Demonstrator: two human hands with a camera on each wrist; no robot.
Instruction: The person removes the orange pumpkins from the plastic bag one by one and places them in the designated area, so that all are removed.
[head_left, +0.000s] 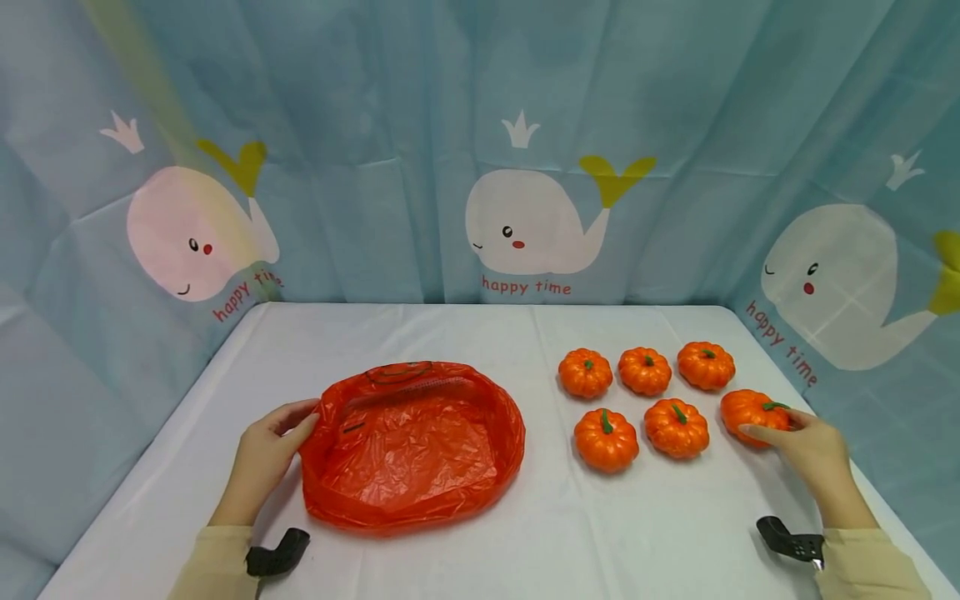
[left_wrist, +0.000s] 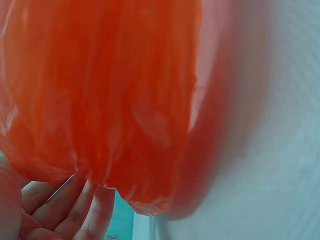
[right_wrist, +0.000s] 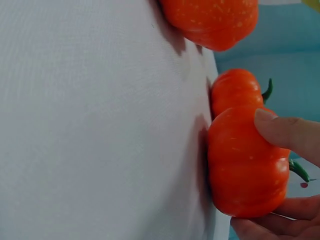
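Observation:
A red plastic bag (head_left: 412, 450) lies on the table with its mouth spread wide and facing up. My left hand (head_left: 275, 446) pinches its left rim between thumb and fingers; in the left wrist view the bag's side (left_wrist: 110, 90) fills much of the picture, with the fingers (left_wrist: 80, 210) below it. On the right, my right hand (head_left: 813, 450) grips a small orange pumpkin (head_left: 750, 412) with a green stem. The right wrist view has the thumb on one side of that pumpkin (right_wrist: 245, 170) and the fingers round the other, close against the tablecloth.
Several more orange pumpkins stand in two rows right of the bag, among them a front-left one (head_left: 606, 450) and a back-right one (head_left: 706, 366). A white cloth covers the table (head_left: 540, 550). Behind it hangs a blue curtain (head_left: 390, 225) with whale prints.

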